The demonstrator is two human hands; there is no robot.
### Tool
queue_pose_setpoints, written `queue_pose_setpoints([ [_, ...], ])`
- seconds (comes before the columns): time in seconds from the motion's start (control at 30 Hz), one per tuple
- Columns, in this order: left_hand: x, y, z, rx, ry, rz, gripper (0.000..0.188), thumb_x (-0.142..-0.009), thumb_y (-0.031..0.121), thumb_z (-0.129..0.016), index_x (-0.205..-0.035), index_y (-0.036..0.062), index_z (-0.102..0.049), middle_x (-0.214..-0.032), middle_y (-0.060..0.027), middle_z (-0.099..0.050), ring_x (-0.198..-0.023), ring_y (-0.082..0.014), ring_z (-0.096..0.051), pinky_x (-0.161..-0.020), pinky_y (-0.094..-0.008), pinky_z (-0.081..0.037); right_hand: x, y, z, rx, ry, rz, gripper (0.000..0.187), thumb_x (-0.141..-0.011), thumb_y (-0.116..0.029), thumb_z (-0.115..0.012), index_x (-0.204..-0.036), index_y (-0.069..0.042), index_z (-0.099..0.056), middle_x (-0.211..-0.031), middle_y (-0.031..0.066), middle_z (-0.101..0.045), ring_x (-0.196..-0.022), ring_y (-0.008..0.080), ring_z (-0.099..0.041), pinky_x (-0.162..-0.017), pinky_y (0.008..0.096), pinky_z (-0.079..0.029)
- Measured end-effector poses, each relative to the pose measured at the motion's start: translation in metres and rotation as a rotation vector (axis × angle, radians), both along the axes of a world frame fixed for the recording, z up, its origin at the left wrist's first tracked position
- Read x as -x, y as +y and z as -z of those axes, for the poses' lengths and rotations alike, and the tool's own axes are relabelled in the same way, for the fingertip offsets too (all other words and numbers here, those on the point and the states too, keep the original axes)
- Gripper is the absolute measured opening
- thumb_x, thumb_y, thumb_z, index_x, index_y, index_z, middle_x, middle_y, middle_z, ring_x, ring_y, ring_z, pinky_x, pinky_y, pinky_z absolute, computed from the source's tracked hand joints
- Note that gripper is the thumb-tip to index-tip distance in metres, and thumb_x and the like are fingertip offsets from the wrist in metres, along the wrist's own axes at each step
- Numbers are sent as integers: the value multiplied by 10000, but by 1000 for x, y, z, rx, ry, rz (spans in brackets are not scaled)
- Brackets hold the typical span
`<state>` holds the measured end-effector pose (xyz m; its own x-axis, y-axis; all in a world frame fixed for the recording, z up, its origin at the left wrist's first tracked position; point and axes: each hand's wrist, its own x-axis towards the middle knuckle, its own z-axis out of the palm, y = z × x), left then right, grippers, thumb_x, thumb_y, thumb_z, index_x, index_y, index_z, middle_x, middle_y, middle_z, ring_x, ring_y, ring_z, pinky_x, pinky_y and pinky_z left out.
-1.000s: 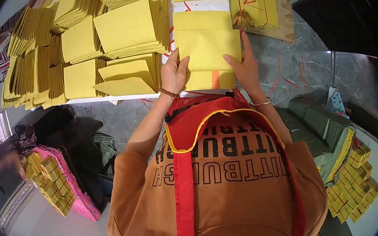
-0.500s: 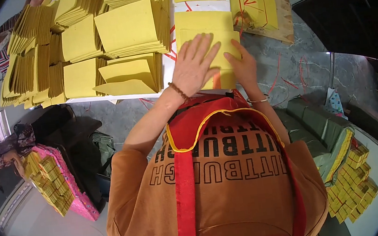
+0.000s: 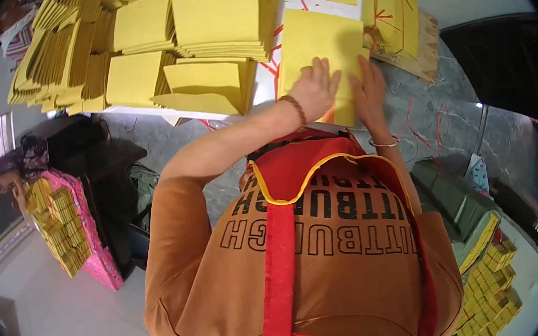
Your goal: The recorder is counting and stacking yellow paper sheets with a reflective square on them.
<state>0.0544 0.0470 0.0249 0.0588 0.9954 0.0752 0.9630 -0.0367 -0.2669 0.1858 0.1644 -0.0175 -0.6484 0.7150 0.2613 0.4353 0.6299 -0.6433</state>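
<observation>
White worktop [image 3: 324,8] underneath: left grip [image 3: 314,95] palm-down, unclenched, on yellow paper [image 3: 321,39]; right grip [image 3: 370,93] straight-fingered along paper's right edge; press evenly.

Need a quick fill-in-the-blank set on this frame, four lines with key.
1. The left hand lies on ____ paper.
2. The right hand is at that paper's ____ edge.
3. The brown bracelet is on the ____ wrist.
4. A ____ apron is edged in yellow.

Missing words: yellow; right; left; red.
</observation>
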Motion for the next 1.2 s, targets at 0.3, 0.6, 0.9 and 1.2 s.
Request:
queue_pose_setpoints([
  [0.3,47,8,-85,-214,-807,-136,356,-783,199,-561,-1108,56,-585,-745,-108,-649,-630,-311,-624,-510,-412,-462,51,-103,-73,585,135,-1413,158,-739,-57,-563,-889,-74,-613,-970,68,-579,-951,242,-546,-824,363,-424],
  [0.6,100,-148,-161,-604,-1361,-422,208,-890,73,-527,-1056,-47,-565,-886,-50,-631,-816,-96,-583,-732,-252,-486,129,-150,-32,-344,-151,-1163,431,-783,-140,-539,-1211,-109,-497,-1314,114,-425,-1277,256,-332,-1056,458,-227],
  [0.9,103,-172,-19,-549,-213,-382,479,-717,33,-545,-1170,181,-593,-1188,-62,-565,-1086,-237,-524,-884,-380,-400,133,-142,-10,-157,-439,-1164,661,-783,-306,-614,-1367,-138,-352,-1440,142,-271,-1355,278,-187,-1110,439,-111],
  [1.2,118,-172,29,-261,-283,-364,595,-619,120,-653,-1196,226,-556,-1182,-32,-550,-1094,-229,-502,-892,-397,-382,133,-137,-19,-171,-497,-1260,626,-766,-313,-631,-1331,-159,-410,-1423,123,-294,-1349,299,-177,-1092,450,-141],
])
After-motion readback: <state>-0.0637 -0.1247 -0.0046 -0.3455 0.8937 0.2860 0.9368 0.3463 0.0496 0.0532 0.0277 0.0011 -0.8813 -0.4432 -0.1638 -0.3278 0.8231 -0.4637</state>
